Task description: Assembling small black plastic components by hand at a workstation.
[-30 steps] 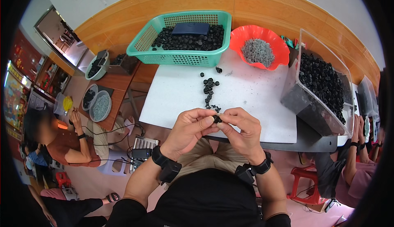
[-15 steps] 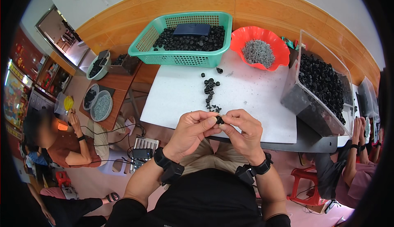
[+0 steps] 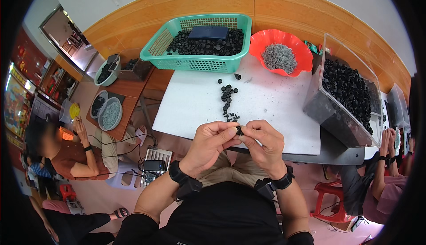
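Note:
A small black plastic part (image 3: 239, 130) is pinched between my two hands, just over the near edge of the white foam sheet (image 3: 191, 98). My left hand (image 3: 213, 141) grips it from one side with thumb and forefinger. From the other side, my right hand (image 3: 262, 142) pinches it too, so the fingers hide much of its shape. Right beyond the fingertips, a loose line of small black parts (image 3: 227, 95) runs away across the sheet, with a few separate ones at its far end.
A green basket (image 3: 195, 62) of black parts stands at the back, a dark blue box on top. Beside it are a red scalloped bowl (image 3: 306, 58) of grey screw-like pieces and a clear bin (image 3: 321, 105) of black parts. Co-workers sit left and right; a red stool (image 3: 330, 200) stands at right.
Both hands keep their pinch on the black part, shifting only slightly. The part shows a little more between the fingertips.

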`<act>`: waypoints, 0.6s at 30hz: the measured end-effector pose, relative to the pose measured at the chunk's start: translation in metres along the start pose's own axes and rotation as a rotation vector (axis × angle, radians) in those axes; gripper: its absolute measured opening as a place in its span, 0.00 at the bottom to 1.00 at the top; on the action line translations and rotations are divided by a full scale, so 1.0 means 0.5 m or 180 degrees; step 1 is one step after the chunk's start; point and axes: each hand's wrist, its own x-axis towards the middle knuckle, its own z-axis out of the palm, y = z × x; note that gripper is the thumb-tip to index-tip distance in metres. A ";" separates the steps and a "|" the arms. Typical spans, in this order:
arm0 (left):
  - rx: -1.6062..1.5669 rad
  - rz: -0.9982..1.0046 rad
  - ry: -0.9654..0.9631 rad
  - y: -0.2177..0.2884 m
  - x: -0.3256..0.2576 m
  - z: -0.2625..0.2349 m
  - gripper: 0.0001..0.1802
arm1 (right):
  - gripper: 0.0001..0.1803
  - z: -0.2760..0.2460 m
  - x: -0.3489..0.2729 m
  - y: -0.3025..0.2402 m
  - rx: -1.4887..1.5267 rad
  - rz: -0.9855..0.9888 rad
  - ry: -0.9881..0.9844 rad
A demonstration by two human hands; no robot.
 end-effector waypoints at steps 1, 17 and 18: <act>0.0015 0.0015 0.0008 -0.001 0.000 0.000 0.12 | 0.17 0.000 0.000 0.000 0.0004 -0.0020 0.0008; 0.0311 0.0150 0.0207 -0.023 -0.003 0.017 0.14 | 0.18 -0.014 -0.003 0.004 -0.0052 -0.0136 -0.0129; 0.0394 0.0181 0.0204 -0.024 -0.002 0.017 0.14 | 0.18 -0.014 -0.004 0.005 -0.0054 -0.0132 -0.0127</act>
